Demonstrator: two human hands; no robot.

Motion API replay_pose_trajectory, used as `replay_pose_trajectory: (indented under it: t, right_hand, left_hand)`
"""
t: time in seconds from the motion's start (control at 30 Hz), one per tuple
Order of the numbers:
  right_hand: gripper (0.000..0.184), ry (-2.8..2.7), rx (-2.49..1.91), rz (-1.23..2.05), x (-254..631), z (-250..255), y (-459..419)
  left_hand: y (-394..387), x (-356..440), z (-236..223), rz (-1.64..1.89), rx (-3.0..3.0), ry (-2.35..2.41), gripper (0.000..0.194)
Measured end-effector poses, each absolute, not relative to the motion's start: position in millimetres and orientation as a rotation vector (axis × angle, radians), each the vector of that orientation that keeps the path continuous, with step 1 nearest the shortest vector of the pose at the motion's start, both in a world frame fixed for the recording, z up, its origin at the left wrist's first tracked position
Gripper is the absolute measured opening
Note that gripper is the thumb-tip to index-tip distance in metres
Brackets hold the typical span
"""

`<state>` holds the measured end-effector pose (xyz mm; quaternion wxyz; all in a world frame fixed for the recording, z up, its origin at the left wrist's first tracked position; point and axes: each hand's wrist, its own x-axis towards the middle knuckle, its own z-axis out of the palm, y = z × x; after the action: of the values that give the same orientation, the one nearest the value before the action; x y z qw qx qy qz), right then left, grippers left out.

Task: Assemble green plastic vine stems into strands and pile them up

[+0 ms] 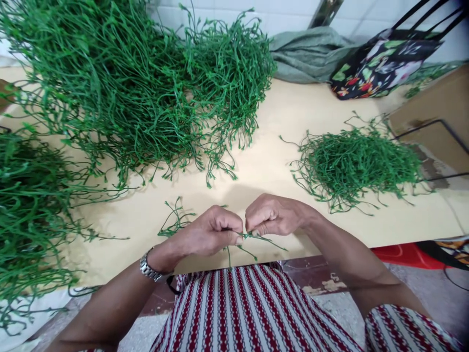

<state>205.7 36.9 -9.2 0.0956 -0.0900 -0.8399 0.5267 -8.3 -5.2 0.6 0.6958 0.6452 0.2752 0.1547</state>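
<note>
My left hand [208, 232] and my right hand [273, 215] meet at the near edge of the pale yellow table [278, 146]. Both are closed in a pinch on a thin green plastic stem [256, 239] with small side sprigs that hangs between them over my lap. More of the same stem fans out to the left of my left hand [176, 220]. A metal wristwatch [150, 269] sits on my left wrist.
Big heaps of green stems lie at the back left [120, 83] and far left [29, 205]; a smaller pile [355, 164] lies to the right. A flowered bag [384, 63], grey-green cloth [311, 51], a cardboard box [436, 107] and a red object [406, 255] are around.
</note>
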Motion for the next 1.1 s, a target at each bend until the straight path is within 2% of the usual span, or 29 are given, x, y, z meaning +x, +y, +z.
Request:
replay_pose_trajectory:
  t: [0.13,0.2,0.33,0.4,0.53,0.77,0.87,1.1]
  right_hand:
    - [0.031,-2.363,-0.662,1.227,235.3,3.9,46.4]
    - [0.023,-2.438,-0.711,1.111,238.5,7.7,47.2]
    - [0.019,-2.417,-0.909,0.940,223.7,0.2,38.5]
    - [0.019,-2.298,-0.995,0.979,215.8,-6.2,32.5]
    - [0.021,-2.059,-1.026,1.267,202.9,-13.0,22.7]
    - [0.017,-1.730,-1.022,1.743,177.7,-23.5,12.3]
    - [0.006,-1.754,-1.086,1.688,173.8,-26.8,8.8]
    - [0.010,-1.837,-1.045,1.371,175.9,-27.2,4.0]
  left_hand:
    - [-4.0,-22.7,13.5,0.542,1.426,0.733,0.026]
    - [-1.4,-19.3,16.1,0.552,1.401,0.820,0.024]
    - [4.3,-2.1,4.9,0.595,1.218,1.016,0.028]
    - [6.1,1.5,-3.4,0.620,1.145,1.037,0.025]
    - [6.4,-1.1,-10.5,0.678,1.079,1.027,0.011]
    - [1.2,3.2,-12.6,0.822,1.018,1.082,0.010]
    - [-2.1,5.5,-14.8,0.867,1.047,1.113,0.010]
    - [-2.6,3.8,-8.8,0.702,1.250,1.147,0.013]
